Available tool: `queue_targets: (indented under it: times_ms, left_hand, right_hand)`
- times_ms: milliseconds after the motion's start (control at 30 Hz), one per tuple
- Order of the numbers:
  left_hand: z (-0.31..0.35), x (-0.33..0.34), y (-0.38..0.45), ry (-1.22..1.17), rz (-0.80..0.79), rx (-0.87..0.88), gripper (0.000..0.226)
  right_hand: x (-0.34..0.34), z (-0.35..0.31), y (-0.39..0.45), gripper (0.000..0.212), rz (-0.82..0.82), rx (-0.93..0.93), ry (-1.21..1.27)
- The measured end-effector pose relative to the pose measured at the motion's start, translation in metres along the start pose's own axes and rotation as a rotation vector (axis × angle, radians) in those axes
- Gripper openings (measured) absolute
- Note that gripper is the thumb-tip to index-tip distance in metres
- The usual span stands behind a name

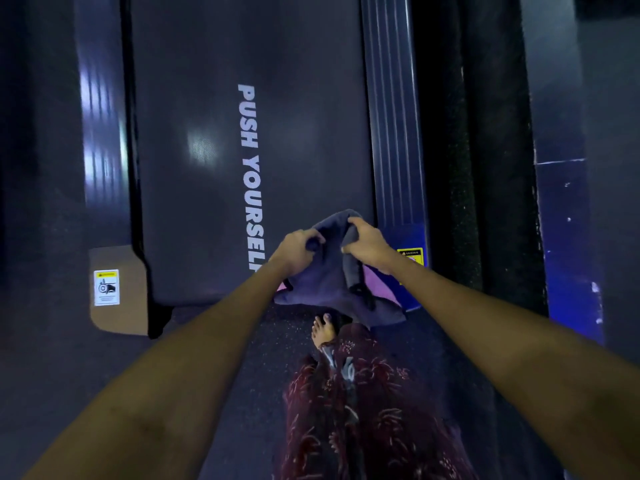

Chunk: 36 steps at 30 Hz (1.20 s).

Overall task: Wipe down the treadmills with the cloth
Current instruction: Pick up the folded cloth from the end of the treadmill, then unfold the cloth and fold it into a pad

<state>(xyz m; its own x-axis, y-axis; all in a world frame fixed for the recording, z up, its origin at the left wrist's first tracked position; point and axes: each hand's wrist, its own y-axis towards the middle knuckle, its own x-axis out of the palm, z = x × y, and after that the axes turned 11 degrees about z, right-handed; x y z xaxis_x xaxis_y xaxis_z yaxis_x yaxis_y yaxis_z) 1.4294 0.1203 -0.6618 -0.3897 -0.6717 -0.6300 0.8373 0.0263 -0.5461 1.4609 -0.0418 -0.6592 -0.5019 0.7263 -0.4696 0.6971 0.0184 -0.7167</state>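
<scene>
1. The left hand (297, 249) and right hand (367, 244) both grip a dark cloth (329, 285) with curled fingers.
2. The cloth hangs over the near right corner of the treadmill (214, 98) belt.
3. A bare foot (322, 329) stands below.

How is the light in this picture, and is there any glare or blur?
Head view: dim, bluish light; glare patches on the treadmill belt and its left rail; the cloth and both hands stay fairly sharp; wide-angle bending at the edges.
</scene>
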Motion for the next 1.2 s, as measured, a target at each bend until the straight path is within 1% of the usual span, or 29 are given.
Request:
queue_targets:
  times_ms: [67, 200, 300, 400, 467, 600, 700, 767, 833, 900, 967, 1000, 1067, 1100, 1133, 1200]
  left_hand:
    - [0.013, -0.005, -0.023, -0.117, 0.067, -0.015, 0.037]
    - [0.034, -0.015, -0.073, -0.409, 0.170, -0.126, 0.038]
    - [0.049, -0.021, -0.102, -0.529, 0.173, -0.199, 0.037]
    - [0.069, -0.029, -0.136, -0.579, 0.171, -0.233, 0.035]
    - [0.081, -0.035, -0.161, -0.547, 0.191, -0.194, 0.037]
    - [0.096, -0.048, -0.210, -0.314, 0.223, 0.033, 0.056]
    - [0.103, -0.059, -0.250, -0.153, 0.253, 0.139, 0.065]
    - [0.108, -0.070, -0.274, -0.066, 0.317, 0.211, 0.059]
    - [0.113, -0.083, -0.302, 0.003, 0.387, 0.304, 0.049]
    - [0.116, -0.104, -0.323, 0.066, 0.444, 0.356, 0.048]
    - [0.121, -0.127, -0.350, 0.137, 0.502, 0.390, 0.052]
    - [0.123, -0.138, -0.365, 0.175, 0.532, 0.423, 0.055]
    - [0.127, -0.160, -0.389, 0.239, 0.569, 0.492, 0.054]
    - [0.129, -0.171, -0.398, 0.278, 0.565, 0.504, 0.051]
    - [0.133, -0.181, -0.412, 0.330, 0.560, 0.520, 0.050]
    - [0.142, -0.204, -0.436, 0.400, 0.560, 0.532, 0.050]
  right_hand:
    - [0.000, -0.012, -0.024, 0.074, 0.005, 0.072, 0.150]
    - [-0.004, -0.025, -0.077, 0.082, 0.005, 0.145, 0.342]
    - [-0.010, -0.032, -0.111, 0.087, 0.020, 0.179, 0.478]
    - [-0.018, -0.037, -0.147, 0.084, 0.051, 0.176, 0.537]
    - [-0.023, -0.041, -0.173, 0.080, 0.071, 0.161, 0.565]
    - [-0.038, -0.050, -0.223, 0.076, 0.082, 0.113, 0.652]
    - [-0.042, -0.057, -0.260, 0.076, 0.095, 0.051, 0.604]
    - [-0.044, -0.064, -0.283, 0.071, 0.114, 0.004, 0.593]
    - [-0.049, -0.068, -0.306, 0.058, 0.103, -0.058, 0.591]
    - [-0.060, -0.073, -0.329, 0.039, 0.100, -0.150, 0.454]
    - [-0.074, -0.074, -0.355, 0.025, 0.144, -0.348, 0.123]
    - [-0.082, -0.073, -0.369, 0.024, 0.174, -0.461, -0.070]
    - [-0.097, -0.075, -0.392, 0.032, 0.249, -0.660, -0.443]
    - [-0.103, -0.078, -0.400, 0.036, 0.290, -0.738, -0.574]
    - [-0.106, -0.080, -0.411, 0.039, 0.335, -0.799, -0.657]
    - [-0.112, -0.092, -0.434, 0.039, 0.435, -0.891, -0.674]
